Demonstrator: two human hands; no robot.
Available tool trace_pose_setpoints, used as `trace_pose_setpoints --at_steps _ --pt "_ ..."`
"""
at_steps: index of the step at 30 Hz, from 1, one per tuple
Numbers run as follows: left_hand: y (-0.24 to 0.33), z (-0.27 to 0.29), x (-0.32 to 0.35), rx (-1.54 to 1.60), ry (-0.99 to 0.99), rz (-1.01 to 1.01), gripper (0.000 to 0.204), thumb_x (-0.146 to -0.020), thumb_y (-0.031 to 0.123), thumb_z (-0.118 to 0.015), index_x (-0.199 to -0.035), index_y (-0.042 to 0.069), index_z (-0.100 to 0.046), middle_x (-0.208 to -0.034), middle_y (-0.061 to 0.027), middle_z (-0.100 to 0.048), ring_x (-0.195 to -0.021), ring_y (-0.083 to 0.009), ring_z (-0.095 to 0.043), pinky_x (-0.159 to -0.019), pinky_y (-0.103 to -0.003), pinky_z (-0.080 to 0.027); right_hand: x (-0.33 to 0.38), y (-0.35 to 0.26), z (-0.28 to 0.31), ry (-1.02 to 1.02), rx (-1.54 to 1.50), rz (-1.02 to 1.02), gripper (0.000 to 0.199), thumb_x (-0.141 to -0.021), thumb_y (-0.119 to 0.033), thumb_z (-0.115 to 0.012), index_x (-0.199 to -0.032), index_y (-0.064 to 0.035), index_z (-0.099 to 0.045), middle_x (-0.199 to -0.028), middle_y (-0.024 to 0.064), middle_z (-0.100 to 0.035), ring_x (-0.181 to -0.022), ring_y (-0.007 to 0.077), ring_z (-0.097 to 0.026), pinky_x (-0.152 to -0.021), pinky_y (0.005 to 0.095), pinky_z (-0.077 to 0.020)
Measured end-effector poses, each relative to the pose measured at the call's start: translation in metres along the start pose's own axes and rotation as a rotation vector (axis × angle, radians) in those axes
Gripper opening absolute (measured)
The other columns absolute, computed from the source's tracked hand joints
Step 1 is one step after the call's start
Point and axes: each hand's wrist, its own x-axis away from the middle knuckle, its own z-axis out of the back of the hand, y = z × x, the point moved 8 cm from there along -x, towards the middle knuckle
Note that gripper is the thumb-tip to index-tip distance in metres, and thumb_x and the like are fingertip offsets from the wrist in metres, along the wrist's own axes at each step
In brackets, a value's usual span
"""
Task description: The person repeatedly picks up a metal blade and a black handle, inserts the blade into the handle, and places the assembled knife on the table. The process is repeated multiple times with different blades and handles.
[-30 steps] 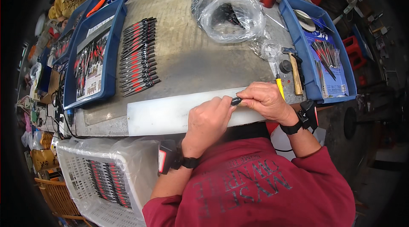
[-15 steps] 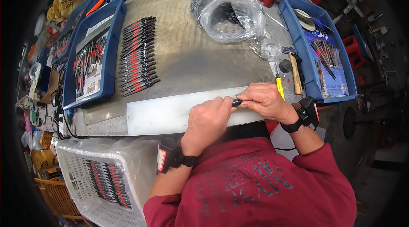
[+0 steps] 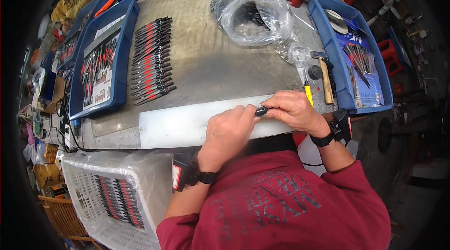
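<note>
Above a white board (image 3: 173,128) at the table's near edge, my two hands meet. Between them is a short black cylindrical piece (image 3: 261,111), mostly hidden by fingers. My left hand (image 3: 228,130) is closed round one end of it. The thumb and fingers of my right hand (image 3: 293,109) pinch the other end. Left of centre on the table, slim black-and-red pen-like pieces (image 3: 151,62) lie side by side in a column. A clear plastic bag (image 3: 255,13) with black parts inside sits farther back.
Blue trays (image 3: 123,67) stand at the left, with more pen-like pieces. On the right, a blue tray (image 3: 382,90) holds thin rods. A hammer (image 3: 326,81) and a yellow-handled tool (image 3: 308,95) lie beside it. A white lined basket (image 3: 140,189) stands lower left. A person (image 3: 77,1) sits far left.
My hands stay almost in place, and slightly more of the black piece shows between my fingers. The person at far left has shifted a little.
</note>
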Motion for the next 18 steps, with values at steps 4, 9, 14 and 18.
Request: trace_pose_setpoints --at_steps 4,9,14,18 --pt "-0.0003 -0.0007 0.0003 0.001 -0.002 0.007 0.016 -0.08 0.015 -0.065 -0.085 0.007 -0.052 -0.065 -0.006 -0.048 -0.055 -0.0225 -0.054 -0.047 -0.035 -0.043 0.0017 0.0012 0.0004 -0.018 0.009 -0.035 0.018 -0.074 -0.008 -0.071 -0.089 -0.0002 -0.066 -0.08 0.0131 -0.065 -0.071 0.0289 -0.063 -0.062 0.0349 -0.0494" --pt "0.0002 -0.0008 0.0009 0.013 -0.006 0.009 0.016 -0.08 0.016 -0.065 -0.084 0.007 -0.052 -0.065 -0.0062 -0.048 -0.056 -0.0228 -0.055 -0.047 -0.035 -0.043 0.0034 0.0012 0.0001 -0.014 0.012 -0.025 0.018 -0.075 -0.008 -0.071 -0.091 0.0 -0.066 -0.081 0.0131 -0.065 -0.071 0.0287 -0.063 -0.062 0.0346 -0.0496" --pt "0.0001 -0.0015 0.002 0.009 -0.011 0.016 0.017 -0.08 0.016 -0.066 -0.084 0.007 -0.052 -0.065 -0.0062 -0.049 -0.056 -0.0229 -0.055 -0.047 -0.035 -0.043 0.0051 0.0021 -0.0011 -0.01 0.01 -0.024 0.018 -0.075 -0.008 -0.07 -0.091 -0.0003 -0.066 -0.082 0.0132 -0.065 -0.071 0.0284 -0.063 -0.062 0.0341 -0.0495" --pt "-0.0004 -0.0018 0.0023 0.013 -0.003 0.01 0.017 -0.08 0.016 -0.066 -0.085 0.007 -0.053 -0.065 -0.0061 -0.049 -0.056 -0.0228 -0.055 -0.047 -0.035 -0.043 0.0059 0.0031 -0.0002 -0.013 0.016 -0.031 0.019 -0.074 -0.008 -0.071 -0.092 -0.0006 -0.066 -0.081 0.0133 -0.065 -0.07 0.0282 -0.063 -0.061 0.0341 -0.0491"
